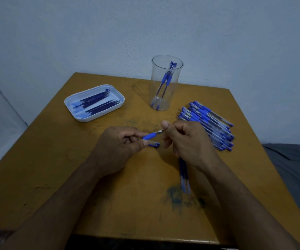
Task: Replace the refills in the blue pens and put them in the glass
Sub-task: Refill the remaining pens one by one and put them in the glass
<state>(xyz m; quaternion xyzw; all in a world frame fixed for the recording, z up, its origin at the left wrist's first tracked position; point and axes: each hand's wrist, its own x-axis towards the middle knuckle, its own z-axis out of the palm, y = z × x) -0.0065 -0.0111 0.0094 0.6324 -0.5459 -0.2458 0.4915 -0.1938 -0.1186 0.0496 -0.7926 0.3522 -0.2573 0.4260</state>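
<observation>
Both hands gripping blue pen [150, 136], left hand [117, 148], right hand [185, 139]

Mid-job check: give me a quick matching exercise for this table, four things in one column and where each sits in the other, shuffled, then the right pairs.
Things:
1. white tray
2. glass
3. pile of pens
4. two loose refills

Places:
A. far middle of the table, upright, a few pens inside
B. near side, partly under the right hand
C. right side of the table
D. far left, holding refills

Pairs: 1-D, 2-A, 3-C, 4-B
</observation>
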